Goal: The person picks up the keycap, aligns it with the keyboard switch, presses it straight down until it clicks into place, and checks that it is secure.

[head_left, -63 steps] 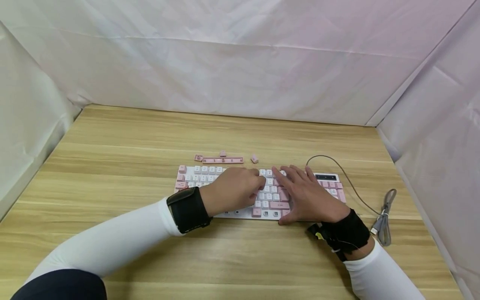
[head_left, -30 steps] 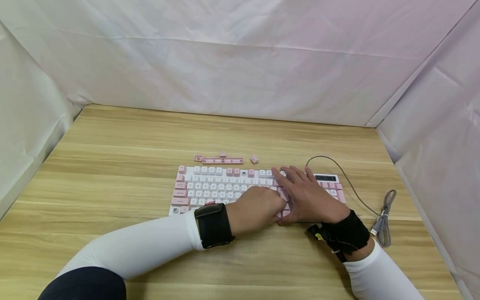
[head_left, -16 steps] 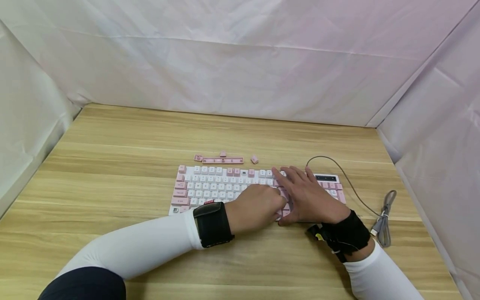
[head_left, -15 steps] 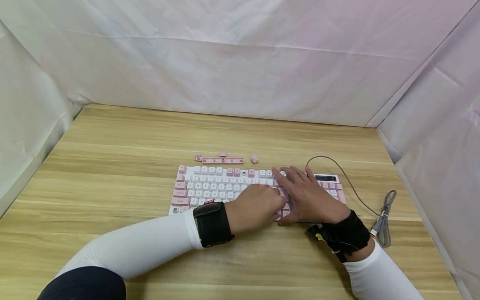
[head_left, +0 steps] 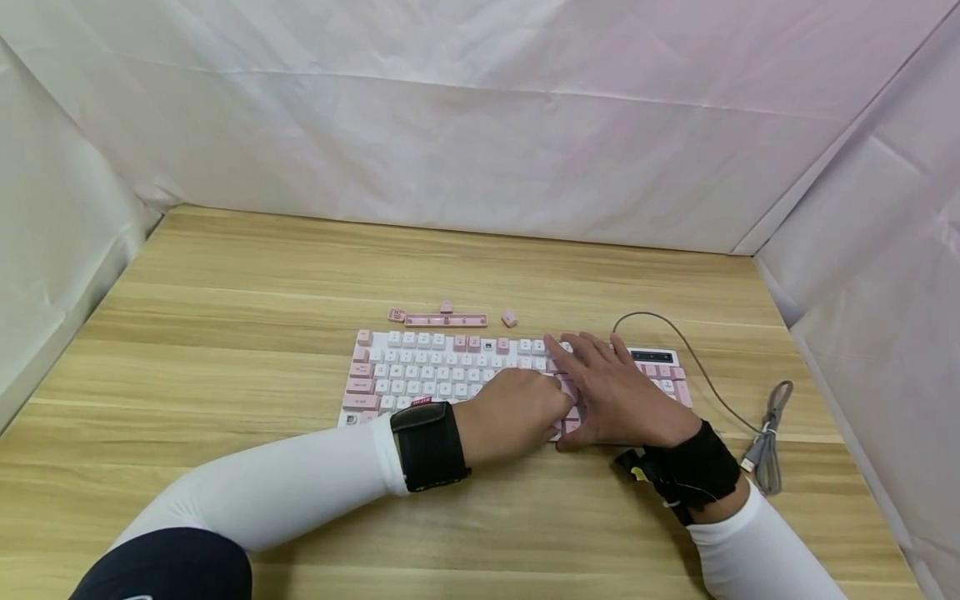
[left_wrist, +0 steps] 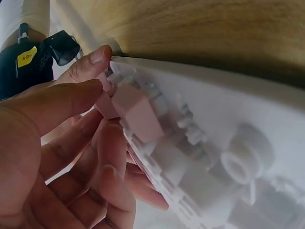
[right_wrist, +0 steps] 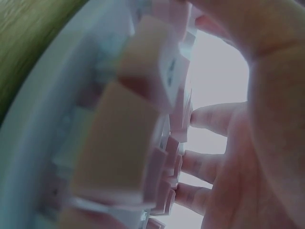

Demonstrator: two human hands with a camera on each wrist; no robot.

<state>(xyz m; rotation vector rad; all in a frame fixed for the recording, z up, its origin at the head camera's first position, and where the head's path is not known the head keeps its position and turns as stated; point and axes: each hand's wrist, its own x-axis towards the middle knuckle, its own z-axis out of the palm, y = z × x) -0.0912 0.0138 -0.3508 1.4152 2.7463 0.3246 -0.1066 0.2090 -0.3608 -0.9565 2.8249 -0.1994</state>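
Observation:
A pink and white keyboard (head_left: 431, 374) lies on the wooden table. At its front edge, right of centre, my left hand (head_left: 517, 414) pinches a pink keycap (left_wrist: 106, 105) between thumb and forefinger. That keycap sits at the front row of keys; whether it is seated on its switch cannot be told. My right hand (head_left: 628, 398) rests spread over the right part of the keyboard, fingertips on the keys, its thumb by the front edge close to the left fingers. Bare switches show in the top row and the front left corner. Both hands hide part of the keys.
Behind the keyboard lie a long pink spacebar keycap (head_left: 446, 321), upturned, and smaller pink keycaps, one (head_left: 509, 318) apart to the right. A grey cable (head_left: 678, 333) runs to a tied bundle (head_left: 768, 442) at the right. White cloth (head_left: 480, 125) walls the table.
Between two seconds and one second ago, my left hand moved right and toward the front edge, uncovering the keyboard's left and middle keys. Since then it has hardly moved. My right hand stayed put.

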